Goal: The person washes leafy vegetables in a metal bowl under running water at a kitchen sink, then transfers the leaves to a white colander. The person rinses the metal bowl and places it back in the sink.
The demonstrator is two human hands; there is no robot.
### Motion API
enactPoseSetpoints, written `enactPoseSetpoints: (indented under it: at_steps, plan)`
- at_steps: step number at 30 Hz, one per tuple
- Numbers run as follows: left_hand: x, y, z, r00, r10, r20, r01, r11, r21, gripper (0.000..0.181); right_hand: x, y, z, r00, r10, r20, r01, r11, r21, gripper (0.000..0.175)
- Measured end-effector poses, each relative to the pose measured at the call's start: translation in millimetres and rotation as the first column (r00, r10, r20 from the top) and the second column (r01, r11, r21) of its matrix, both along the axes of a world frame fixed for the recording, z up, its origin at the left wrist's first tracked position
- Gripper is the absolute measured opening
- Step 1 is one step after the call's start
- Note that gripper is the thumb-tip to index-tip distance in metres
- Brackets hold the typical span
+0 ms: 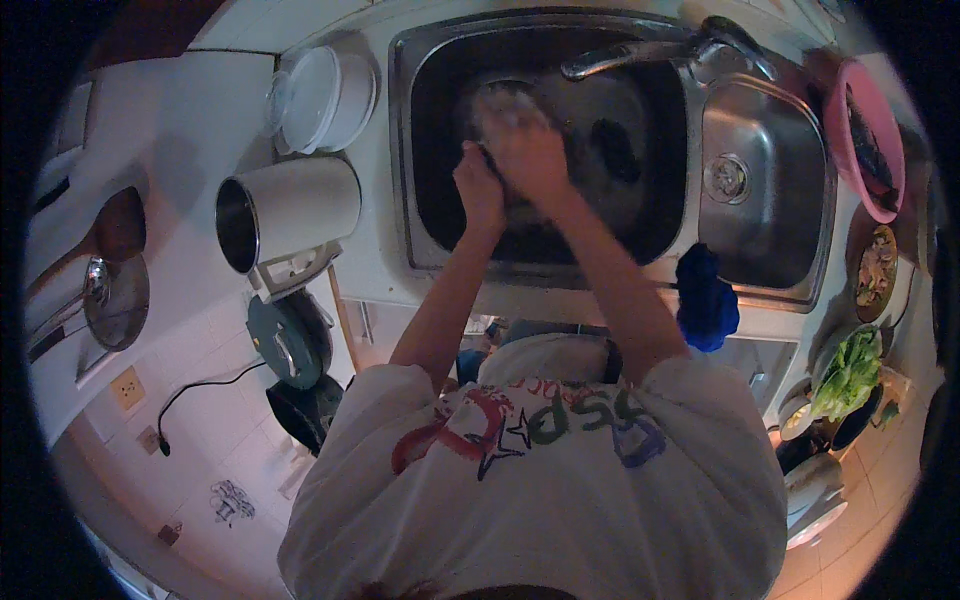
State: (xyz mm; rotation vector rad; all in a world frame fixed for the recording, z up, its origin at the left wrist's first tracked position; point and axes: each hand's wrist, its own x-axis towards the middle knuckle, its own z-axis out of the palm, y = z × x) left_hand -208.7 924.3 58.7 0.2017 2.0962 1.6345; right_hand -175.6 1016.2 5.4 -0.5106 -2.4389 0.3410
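Both hands are inside the large stainless-steel sink bowl (pixel 664 217), left of its drain area. My left hand (pixel 480 187) has its fingers curled beside a dark edge, possibly part of a dark vessel. Pressed close to it, my right hand (pixel 531 157) reaches further in, its fingers blurred over a pale, wet-looking patch; whether this is foam, a cloth or water cannot be told. What either hand holds is hidden by blur and shadow. A metal faucet (pixel 637 56) reaches over the bowl from the back right. A dark oval shape (pixel 615 150) lies on the bowl's floor.
White round containers (pixel 322 101) and a pale electric kettle (pixel 300 214) on its side stand left. Right are a small sink bowl (pixel 765 247), a blue cloth (pixel 706 300) over the counter edge, a pink basin (pixel 844 142), a food dish (pixel 876 274) and leafy greens (pixel 847 375).
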Motion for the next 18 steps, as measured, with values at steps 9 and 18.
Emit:
enactPoseSetpoints:
  at_steps: [9, 18]
  plan:
    - [-7, -15, 21, 0.858, -0.254, -0.447, 0.159, 0.958, -0.237, 0.050, 6, 28, -27, 0.926, 0.022, -0.377, -0.247, 0.790, -0.561, 0.039]
    - [8, -22, 25, 0.806, -0.473, -0.356, 0.374, 0.873, -0.313, 0.051, 12, 11, 21, 0.977, -0.172, 0.124, 0.211, 0.816, -0.537, 0.045]
